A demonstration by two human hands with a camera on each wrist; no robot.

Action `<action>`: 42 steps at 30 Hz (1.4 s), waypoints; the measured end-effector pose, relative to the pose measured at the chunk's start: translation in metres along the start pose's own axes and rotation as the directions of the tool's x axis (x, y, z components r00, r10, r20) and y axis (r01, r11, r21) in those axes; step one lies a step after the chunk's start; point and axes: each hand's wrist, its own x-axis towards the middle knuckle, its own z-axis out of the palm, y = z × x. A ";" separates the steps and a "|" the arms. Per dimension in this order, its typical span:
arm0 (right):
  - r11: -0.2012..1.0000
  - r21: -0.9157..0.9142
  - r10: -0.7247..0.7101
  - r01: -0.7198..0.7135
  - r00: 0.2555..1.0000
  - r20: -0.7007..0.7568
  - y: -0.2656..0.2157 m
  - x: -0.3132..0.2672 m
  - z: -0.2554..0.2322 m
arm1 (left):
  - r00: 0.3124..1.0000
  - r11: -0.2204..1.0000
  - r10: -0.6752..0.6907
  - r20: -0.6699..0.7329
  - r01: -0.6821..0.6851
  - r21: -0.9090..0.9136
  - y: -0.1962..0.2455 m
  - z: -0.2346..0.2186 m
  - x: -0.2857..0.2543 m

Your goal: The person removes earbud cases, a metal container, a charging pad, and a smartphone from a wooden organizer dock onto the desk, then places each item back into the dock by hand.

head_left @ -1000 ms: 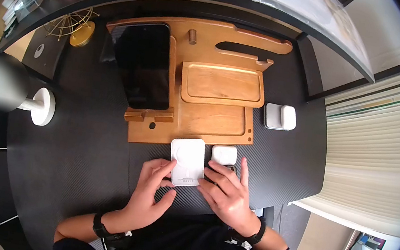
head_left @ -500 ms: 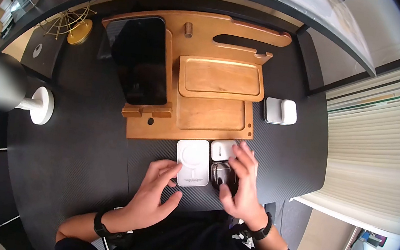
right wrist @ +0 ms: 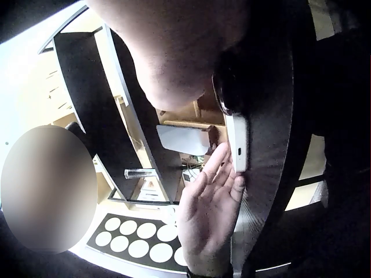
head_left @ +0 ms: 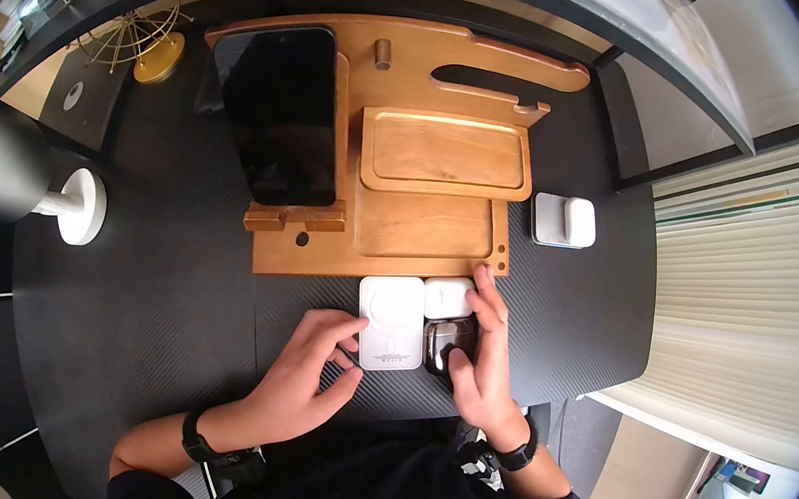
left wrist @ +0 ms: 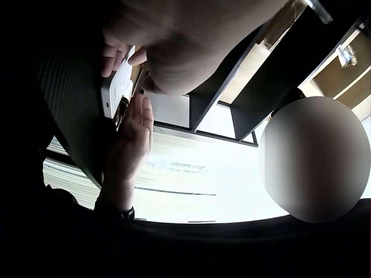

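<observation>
A flat white power bank (head_left: 392,323) with a ring mark lies before the wooden stand. My left hand (head_left: 312,364) rests fingertips at its left edge, fingers loosely bent and thumb spread. Right beside the power bank stand a white earbud case (head_left: 447,298) and, nearer me, a glossy dark earbud case (head_left: 445,341). My right hand (head_left: 490,367) lies along their right sides, fingers extended, with the thumb on the dark case. In the right wrist view a small port shows in the near edge of the power bank (right wrist: 240,139).
The wooden stand (head_left: 302,259) holds a black phone (head_left: 281,118) upright at its left and has two shallow trays. To its right sits a small white charger-like block (head_left: 563,221). A round white lamp base (head_left: 82,207) stands far left, and a black shelf arches over the back.
My right hand has left the power bank's lower right edge and moved onto the two earbud cases. The power bank has shifted slightly right, closing up to the cases; my left hand followed.
</observation>
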 end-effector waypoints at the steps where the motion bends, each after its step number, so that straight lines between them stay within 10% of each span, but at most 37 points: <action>1: 0.998 0.062 0.009 -0.007 1.000 -0.020 0.001 0.000 -0.001 | 1.000 1.000 0.001 -0.016 -0.001 -0.004 0.000 -0.001 0.001; 5: 0.982 0.186 0.030 -0.008 0.993 -0.116 0.008 -0.006 -0.003 | 0.999 1.000 0.007 -0.044 -0.008 -0.025 0.000 -0.004 0.004; 18: 0.903 -0.410 -0.040 0.129 0.975 0.218 0.001 -0.004 -0.013 | 1.000 0.995 0.007 0.022 -0.005 -0.097 -0.001 -0.003 0.007; 24: 0.909 -0.393 -0.040 0.140 0.967 0.251 -0.005 -0.001 -0.021 | 0.999 0.987 -0.036 -0.012 0.034 -0.154 -0.007 -0.011 0.003; 30: 0.796 -0.565 0.038 0.220 0.912 0.409 -0.010 0.010 -0.034 | 0.971 0.848 0.212 0.110 -0.238 0.474 0.007 -0.025 0.009; 42: 0.826 -0.521 0.014 0.214 0.917 0.398 -0.010 0.013 -0.035 | 0.953 0.687 0.291 0.091 -0.274 0.674 -0.004 -0.003 0.017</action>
